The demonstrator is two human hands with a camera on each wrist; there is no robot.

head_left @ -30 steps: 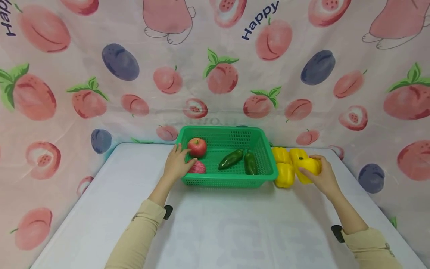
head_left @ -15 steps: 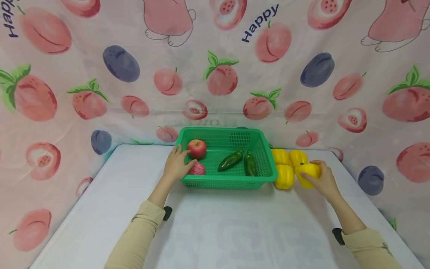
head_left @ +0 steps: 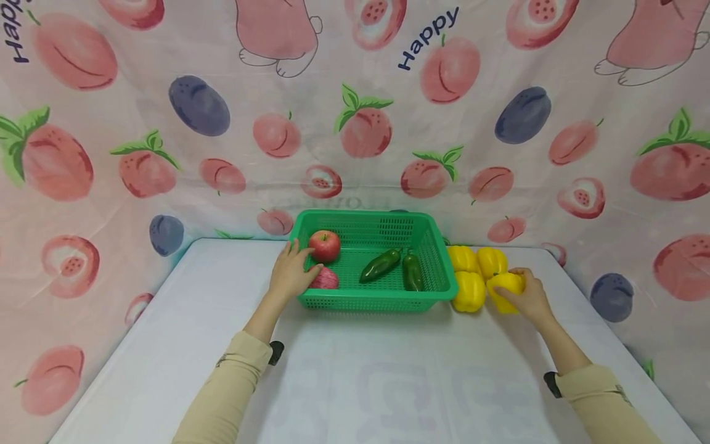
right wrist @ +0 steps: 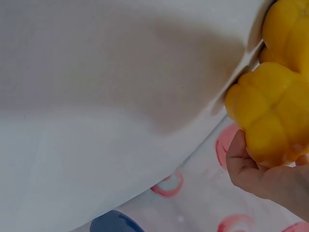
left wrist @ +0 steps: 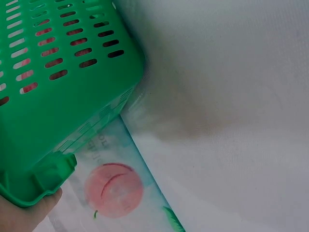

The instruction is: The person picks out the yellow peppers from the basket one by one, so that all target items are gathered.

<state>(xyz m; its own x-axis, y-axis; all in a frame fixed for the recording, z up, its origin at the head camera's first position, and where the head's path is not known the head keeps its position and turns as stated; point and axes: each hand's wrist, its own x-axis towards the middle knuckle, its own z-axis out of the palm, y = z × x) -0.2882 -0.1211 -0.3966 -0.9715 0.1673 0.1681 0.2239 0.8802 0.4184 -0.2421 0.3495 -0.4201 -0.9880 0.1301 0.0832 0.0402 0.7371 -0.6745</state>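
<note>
My left hand (head_left: pixel 288 271) holds the left rim of a green plastic basket (head_left: pixel 377 296); the left wrist view shows fingers at the rim (left wrist: pixel 36 186). Inside the basket, beside that hand, are a red apple (head_left: pixel 325 248) and a pinkish striped round fruit (head_left: pixel 326 280), partly hidden by the hand. Two dark green chili peppers lie further right, one slanted (head_left: pixel 380 265), one nearly lengthwise (head_left: pixel 413 271). My right hand (head_left: pixel 531 299) grips a yellow bell pepper (head_left: pixel 503 291), thumb on the near side, at the front right of a cluster of yellow bell peppers (head_left: pixel 468 291).
The basket and peppers stand toward the back of a white-covered table (head_left: pixel 388 370). Behind them hangs a fruit-printed cloth (head_left: pixel 366 179), which also runs along both sides. The pepper cluster sits close against the basket's right end.
My right hand has brought its yellow bell pepper toward me and slightly left, from over a rear pepper to the front right of the cluster. The left hand and basket stay put.
</note>
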